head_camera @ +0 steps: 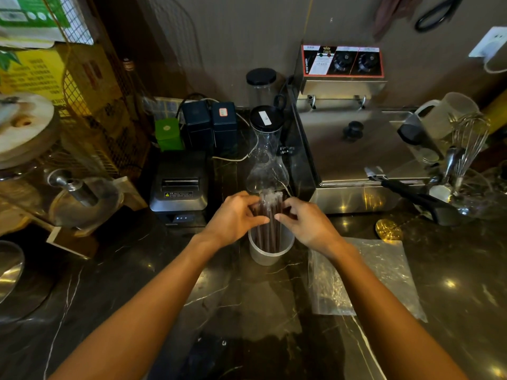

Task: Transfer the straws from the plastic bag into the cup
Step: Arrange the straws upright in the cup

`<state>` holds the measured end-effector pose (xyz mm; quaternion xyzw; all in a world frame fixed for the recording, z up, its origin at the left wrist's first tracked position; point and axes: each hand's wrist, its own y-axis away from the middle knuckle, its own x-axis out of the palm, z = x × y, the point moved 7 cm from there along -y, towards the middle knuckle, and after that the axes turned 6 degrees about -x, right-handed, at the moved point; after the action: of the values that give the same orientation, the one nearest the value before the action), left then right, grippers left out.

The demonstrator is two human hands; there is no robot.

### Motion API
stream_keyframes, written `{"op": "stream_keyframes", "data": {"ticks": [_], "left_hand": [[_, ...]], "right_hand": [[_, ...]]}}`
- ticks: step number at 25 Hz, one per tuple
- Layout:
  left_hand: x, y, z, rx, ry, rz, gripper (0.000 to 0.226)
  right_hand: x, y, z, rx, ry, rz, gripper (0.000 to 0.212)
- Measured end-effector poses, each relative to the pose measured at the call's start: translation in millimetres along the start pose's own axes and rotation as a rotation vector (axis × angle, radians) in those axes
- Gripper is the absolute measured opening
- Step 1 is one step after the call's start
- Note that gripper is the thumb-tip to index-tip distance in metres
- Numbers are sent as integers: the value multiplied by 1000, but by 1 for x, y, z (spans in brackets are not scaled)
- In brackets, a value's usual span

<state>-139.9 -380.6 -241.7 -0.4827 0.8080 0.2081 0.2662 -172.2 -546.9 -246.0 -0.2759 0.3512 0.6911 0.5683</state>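
A bundle of dark wrapped straws (270,215) stands upright in a translucent plastic cup (267,255) on the dark marble counter. My left hand (236,215) grips the bundle from the left, and my right hand (304,220) grips it from the right, both above the cup's rim. The straws' clear wrapper tips stick up between my fingers. A flat, clear plastic bag (384,270) lies on the counter right of the cup, partly under my right forearm.
A glass carafe with a black lid (267,149) stands just behind the cup. A receipt printer (179,185) sits to the left and a steel fryer (356,149) to the right. Black-handled tongs (419,200), a whisk (466,149) and a gold coaster (388,229) lie at right.
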Motion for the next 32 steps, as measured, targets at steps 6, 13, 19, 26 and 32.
{"op": "stream_keyframes", "data": {"ticks": [6,13,19,26,32], "left_hand": [[4,26,41,-180,107,-44,41],[9,18,35,-168,207,-122,11],[-3,-8,36,-168,210,-176,9],[-1,-44,47,-253,206,-252,18],[7,-45,54,-370,334,-289,20]], "right_hand": [[6,25,-30,75,-222,-12,20],[15,18,-33,114,-303,-11,18],[0,-14,-28,95,-310,-92,16],[-11,-52,-32,114,-139,-200,33],[-12,-33,-37,116,-274,-299,31]]}}
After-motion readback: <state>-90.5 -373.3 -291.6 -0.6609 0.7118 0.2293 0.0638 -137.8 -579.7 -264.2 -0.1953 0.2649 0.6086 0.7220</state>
